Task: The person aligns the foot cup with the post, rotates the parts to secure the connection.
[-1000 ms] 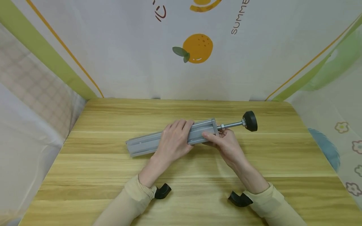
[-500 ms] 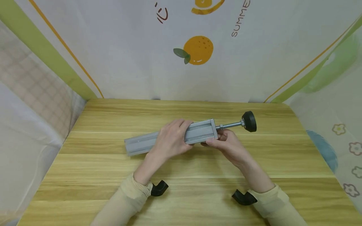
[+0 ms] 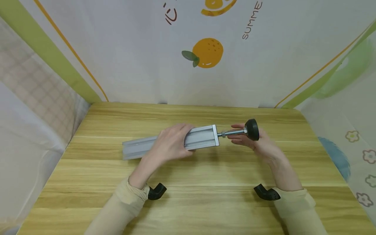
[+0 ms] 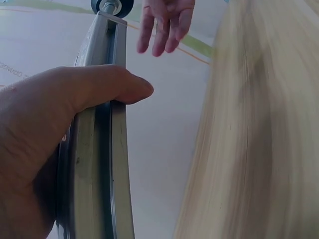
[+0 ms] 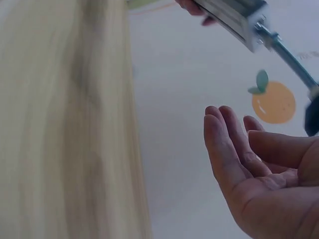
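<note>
My left hand (image 3: pixel 170 142) grips a grey slotted aluminium profile (image 3: pixel 202 137) around its middle, its thumb lying across the near side in the left wrist view. A flat end plate (image 3: pixel 216 135) caps the profile's right end. From it runs a threaded rod (image 3: pixel 236 132) with a nut (image 3: pixel 224 134), ending in a black round foot (image 3: pixel 252 129). My right hand (image 3: pixel 265 147) is beside and partly behind the foot, fingers extended under the rod. In the right wrist view, the right hand (image 5: pixel 269 174) has loosely bent fingers with nothing between them, apart from the rod.
The profile is held over a wood-grain table (image 3: pixel 205 202). A white curtain (image 3: pixel 132 65) with fruit prints hangs behind the table's far edge, with more cloth on both sides. Black curved pieces (image 3: pixel 157 191) stick out at both sleeve cuffs.
My right hand has let go of the profile's end and moved right to the foot. The left hand has shifted slightly left with the profile, which now lies nearer level.
</note>
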Available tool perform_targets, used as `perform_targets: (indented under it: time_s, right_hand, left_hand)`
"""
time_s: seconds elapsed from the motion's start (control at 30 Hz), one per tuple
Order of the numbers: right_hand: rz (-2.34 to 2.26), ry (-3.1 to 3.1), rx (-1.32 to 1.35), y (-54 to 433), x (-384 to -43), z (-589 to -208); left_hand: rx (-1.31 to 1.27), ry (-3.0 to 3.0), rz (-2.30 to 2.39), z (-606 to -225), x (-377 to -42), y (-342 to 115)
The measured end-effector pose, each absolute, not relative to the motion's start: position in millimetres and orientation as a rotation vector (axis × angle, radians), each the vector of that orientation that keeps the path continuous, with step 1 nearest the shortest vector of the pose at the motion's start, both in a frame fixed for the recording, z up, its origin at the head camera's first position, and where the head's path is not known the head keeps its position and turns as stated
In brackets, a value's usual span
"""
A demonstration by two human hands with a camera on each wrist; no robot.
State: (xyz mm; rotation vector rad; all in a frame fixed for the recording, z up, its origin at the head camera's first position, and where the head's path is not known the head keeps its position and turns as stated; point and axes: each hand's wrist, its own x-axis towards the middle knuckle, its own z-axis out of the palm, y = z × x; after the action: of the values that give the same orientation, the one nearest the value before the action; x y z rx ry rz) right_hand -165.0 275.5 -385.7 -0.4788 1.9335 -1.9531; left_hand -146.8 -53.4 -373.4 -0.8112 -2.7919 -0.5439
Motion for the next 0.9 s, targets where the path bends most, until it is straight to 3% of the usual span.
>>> perform_targets:
  time_s: [0.23, 0.63, 0.9]
  right_hand:
    - [-1.980, 1.942, -0.418, 299, -166, -379]
    - [-1.461, 2.259, -0.497, 311, -164, -375]
    - [-1.368, 2.242, -0.485, 311, -164, -378]
  left_hand:
    - [-0.872, -2.892, -0.520, -378, -150, -59]
    - [-0.966, -2.985, -0.571, -393, -157, -61]
    - [-0.980, -3.034, -0.550, -406, -162, -60]
